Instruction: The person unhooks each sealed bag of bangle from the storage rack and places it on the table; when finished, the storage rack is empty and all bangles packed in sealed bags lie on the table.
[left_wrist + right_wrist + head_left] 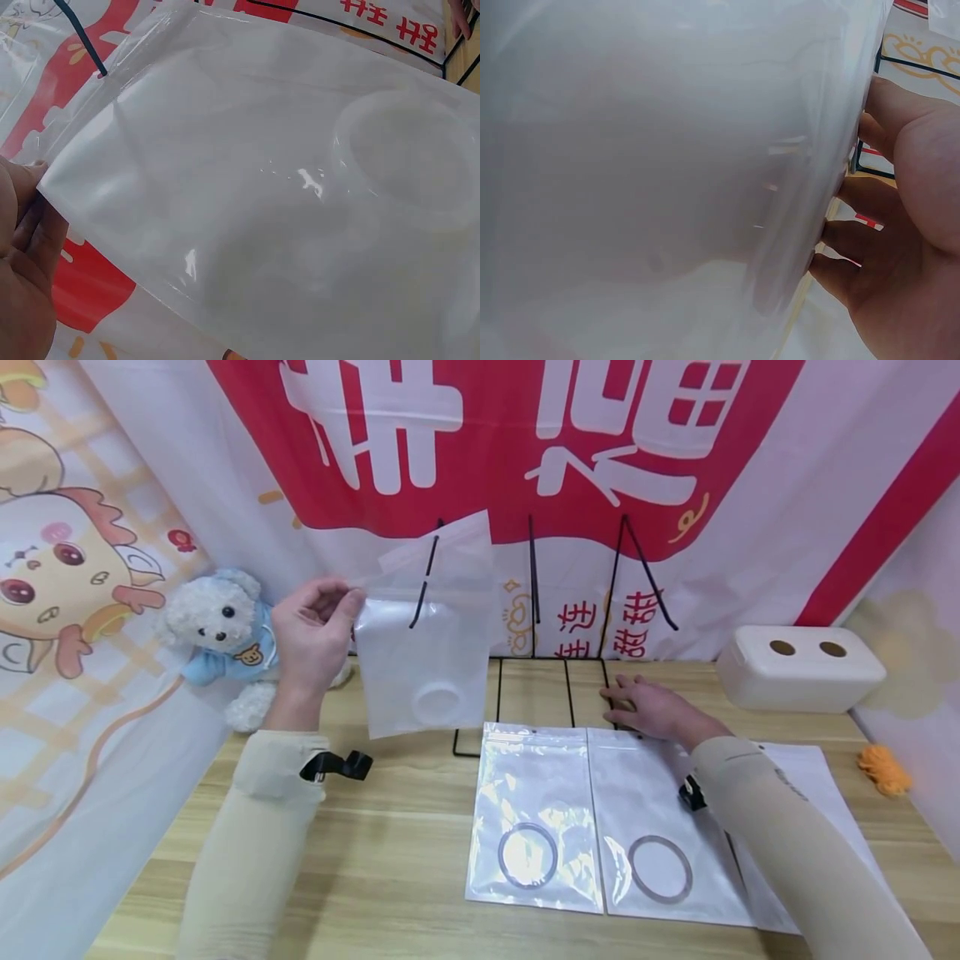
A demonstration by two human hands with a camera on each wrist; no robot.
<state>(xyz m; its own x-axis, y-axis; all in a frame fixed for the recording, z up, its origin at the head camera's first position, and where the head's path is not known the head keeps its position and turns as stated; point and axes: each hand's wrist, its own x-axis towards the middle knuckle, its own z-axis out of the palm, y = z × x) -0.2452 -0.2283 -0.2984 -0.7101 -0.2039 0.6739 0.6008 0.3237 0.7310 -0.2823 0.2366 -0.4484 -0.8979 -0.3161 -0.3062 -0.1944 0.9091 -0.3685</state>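
Observation:
A white translucent zip bag with a round ring shape near its bottom hangs at a black hook of a wire rack. My left hand pinches its left edge just below the zip strip, between thumb and fingers. On the table lie silvery zip bags side by side: a left bag and a middle bag, each with a ring outline, and a right bag partly under my sleeve. My right hand is at the middle bag's top edge, its fingers spread against that edge.
The black wire rack's base stands behind the flat bags. At left a white teddy bear in blue sits against the cloth. A white box with two holes stands at right, near an orange object.

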